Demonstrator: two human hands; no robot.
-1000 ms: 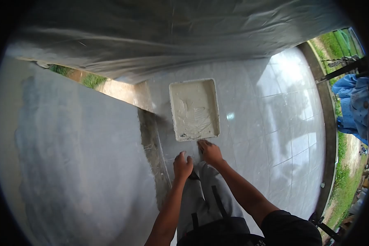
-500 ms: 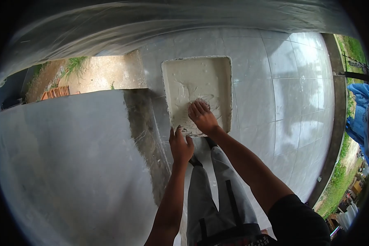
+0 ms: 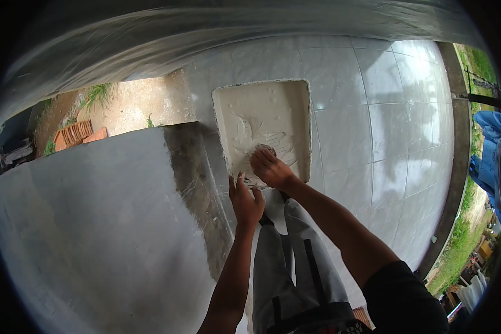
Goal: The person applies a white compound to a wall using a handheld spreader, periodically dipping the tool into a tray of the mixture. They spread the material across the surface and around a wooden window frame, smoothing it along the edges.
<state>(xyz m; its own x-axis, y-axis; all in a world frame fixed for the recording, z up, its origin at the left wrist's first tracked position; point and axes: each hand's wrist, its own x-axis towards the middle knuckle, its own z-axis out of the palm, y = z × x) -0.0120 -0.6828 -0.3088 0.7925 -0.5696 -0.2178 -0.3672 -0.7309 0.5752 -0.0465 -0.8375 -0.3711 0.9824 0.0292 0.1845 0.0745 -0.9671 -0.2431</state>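
A rectangular tray with a crusted rim holds a wet, cream-coloured paste, smooth at the far end and streaked near the middle. My right hand is down in the paste with its fingers curled together. A brownish edge shows beyond the fingertips, and I cannot make out whether it is a held thing. My left hand is at the tray's near left corner, thumb and fingers apart, the fingertips by the rim. Whether the left hand grips the rim is not plain.
Large grey tiles surround the tray. On the left stands a grey, plastered wall or ledge with a rough dark strip. Stacked orange tiles lie beyond it. A blue tarp hangs at the far right.
My right hand has moved slightly towards me and to the left through the paste, leaving fresh streaks behind it. My left hand stays by the near left corner. The view has shifted slightly.
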